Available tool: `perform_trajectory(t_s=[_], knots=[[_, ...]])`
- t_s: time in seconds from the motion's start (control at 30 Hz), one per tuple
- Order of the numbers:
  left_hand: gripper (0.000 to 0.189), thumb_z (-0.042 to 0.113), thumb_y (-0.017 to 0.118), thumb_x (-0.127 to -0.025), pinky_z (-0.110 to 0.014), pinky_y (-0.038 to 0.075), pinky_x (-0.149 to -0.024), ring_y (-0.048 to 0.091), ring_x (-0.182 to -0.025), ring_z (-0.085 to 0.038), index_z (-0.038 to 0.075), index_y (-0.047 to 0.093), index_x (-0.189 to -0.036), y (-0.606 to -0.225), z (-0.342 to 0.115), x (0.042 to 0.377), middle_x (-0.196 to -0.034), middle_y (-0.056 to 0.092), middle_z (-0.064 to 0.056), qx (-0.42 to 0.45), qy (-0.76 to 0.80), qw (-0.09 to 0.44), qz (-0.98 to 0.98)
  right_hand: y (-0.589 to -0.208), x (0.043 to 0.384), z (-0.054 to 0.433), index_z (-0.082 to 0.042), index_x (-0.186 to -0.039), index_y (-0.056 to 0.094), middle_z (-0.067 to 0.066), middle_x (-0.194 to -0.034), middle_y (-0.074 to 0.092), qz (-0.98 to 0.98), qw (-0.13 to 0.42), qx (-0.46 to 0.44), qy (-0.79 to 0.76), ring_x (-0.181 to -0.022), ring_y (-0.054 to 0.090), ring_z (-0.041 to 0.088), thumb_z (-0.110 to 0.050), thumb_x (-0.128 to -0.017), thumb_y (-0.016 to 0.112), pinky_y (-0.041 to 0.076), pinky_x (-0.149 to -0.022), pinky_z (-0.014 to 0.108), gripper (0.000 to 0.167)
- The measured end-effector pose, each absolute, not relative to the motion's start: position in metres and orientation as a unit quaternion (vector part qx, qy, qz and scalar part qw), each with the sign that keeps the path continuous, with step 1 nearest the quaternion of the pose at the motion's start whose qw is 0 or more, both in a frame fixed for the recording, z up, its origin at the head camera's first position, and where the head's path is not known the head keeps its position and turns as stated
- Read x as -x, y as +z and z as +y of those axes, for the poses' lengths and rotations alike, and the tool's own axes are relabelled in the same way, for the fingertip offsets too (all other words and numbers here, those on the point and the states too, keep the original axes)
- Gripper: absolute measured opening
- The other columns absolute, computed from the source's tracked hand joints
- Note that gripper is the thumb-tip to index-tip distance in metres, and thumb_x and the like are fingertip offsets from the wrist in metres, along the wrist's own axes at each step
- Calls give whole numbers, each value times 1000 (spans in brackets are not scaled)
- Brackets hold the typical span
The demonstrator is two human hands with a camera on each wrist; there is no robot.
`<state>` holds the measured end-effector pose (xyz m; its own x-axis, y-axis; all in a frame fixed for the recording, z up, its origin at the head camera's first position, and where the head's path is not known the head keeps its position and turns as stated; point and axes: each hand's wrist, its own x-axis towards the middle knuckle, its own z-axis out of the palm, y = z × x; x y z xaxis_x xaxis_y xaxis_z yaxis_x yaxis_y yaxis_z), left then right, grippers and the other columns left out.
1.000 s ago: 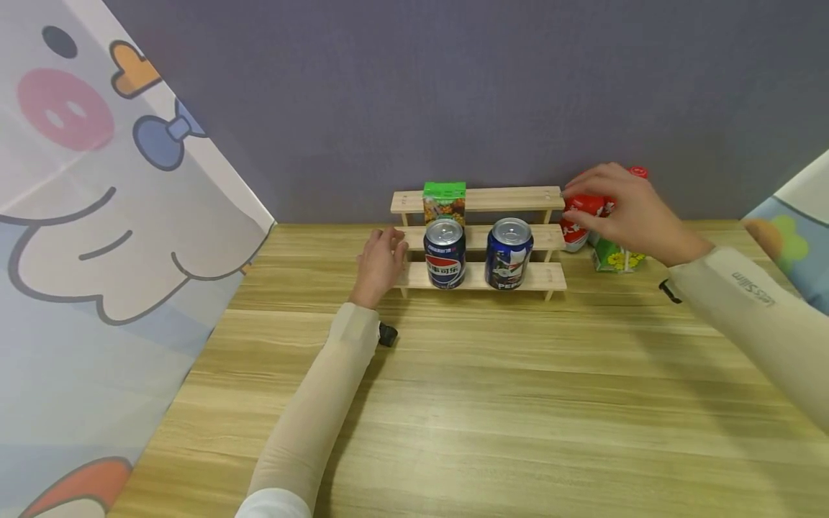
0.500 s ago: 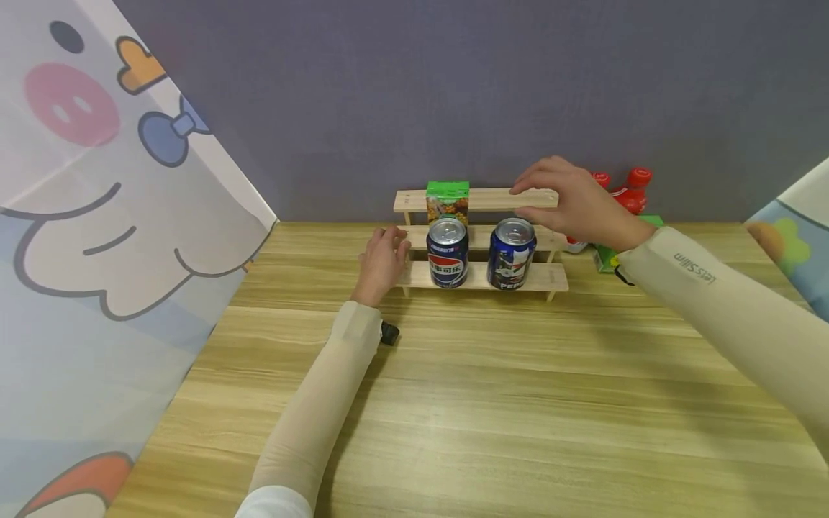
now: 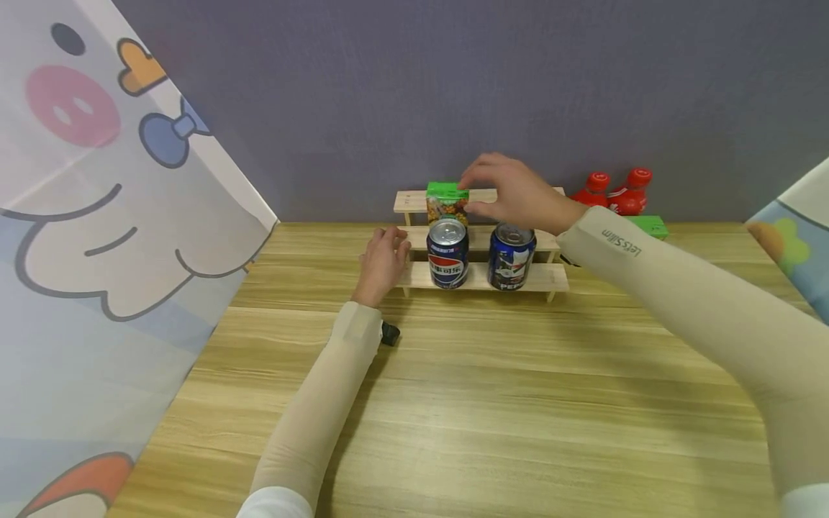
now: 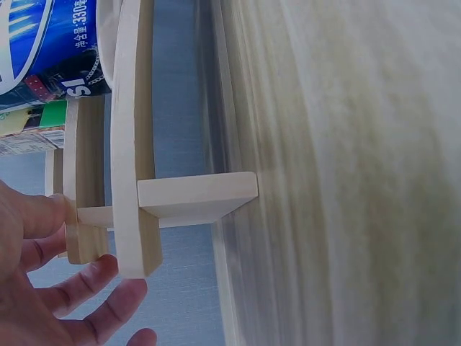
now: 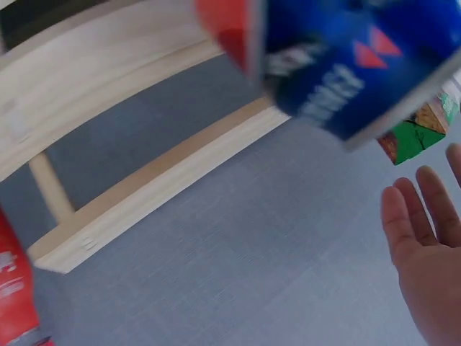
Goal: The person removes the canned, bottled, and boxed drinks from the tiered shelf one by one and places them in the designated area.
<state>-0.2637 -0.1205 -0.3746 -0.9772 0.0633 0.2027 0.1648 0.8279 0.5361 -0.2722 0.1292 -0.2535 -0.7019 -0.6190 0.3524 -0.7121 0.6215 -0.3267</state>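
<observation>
A three-tier wooden rack (image 3: 544, 275) stands against the back wall. My left hand (image 3: 381, 262) grips the left end of its middle slat (image 4: 88, 180), thumb on one side and fingers on the other. My right hand (image 3: 512, 191) reaches over the rack from the right, thumb and fingers spread with nothing between them. Its fingertips are right at the green-topped juice box (image 3: 445, 193) on the upper part of the rack. Two Pepsi cans, a left one (image 3: 447, 255) and a right one (image 3: 512, 259), stand upright in front; my right hand overlaps the right one's top.
Right of the rack, partly behind my right forearm, stand two red-capped bottles, one nearer (image 3: 597, 188) and one farther right (image 3: 631, 193), with a green carton (image 3: 650, 226). A grey wall panel (image 3: 363, 86) rises behind the wooden table (image 3: 492, 403).
My right hand has moved left from the red bottles, over the right can, to the juice box, leaving the bottles in sight. My left hand stays at the rack.
</observation>
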Motion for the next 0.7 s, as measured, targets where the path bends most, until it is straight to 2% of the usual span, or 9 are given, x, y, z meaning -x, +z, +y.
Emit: perform_trajectory(t_s=[0.37, 0.6, 0.7], knots=[[26, 28, 50, -99, -55, 34, -86, 50, -104, -30, 14, 55, -121, -375, -117, 263, -115, 49, -7, 57, -293, 88, -950, -248, 285, 114, -13, -108, 66, 2, -122, 52, -907, 33, -353, 227, -114, 49, 24, -20, -87, 70, 39, -93, 41, 23], [26, 29, 50, -99, -54, 34, -85, 51, -104, -30, 14, 56, -121, -374, -117, 263, -115, 50, -8, 56, -290, 92, -951, -248, 286, 110, -12, -103, 65, 1, -107, 56, -907, 30, -349, 232, -93, 53, 18, -18, -87, 70, 43, -82, 37, 17], [26, 28, 51, -99, -53, 35, -84, 51, -103, -30, 14, 56, -120, -374, -116, 262, -115, 51, -8, 56, -289, 95, -951, -248, 287, 110, -12, -101, 65, 1, -104, 57, -907, 34, -354, 225, -89, 53, 18, -17, -87, 70, 43, -79, 37, 16]])
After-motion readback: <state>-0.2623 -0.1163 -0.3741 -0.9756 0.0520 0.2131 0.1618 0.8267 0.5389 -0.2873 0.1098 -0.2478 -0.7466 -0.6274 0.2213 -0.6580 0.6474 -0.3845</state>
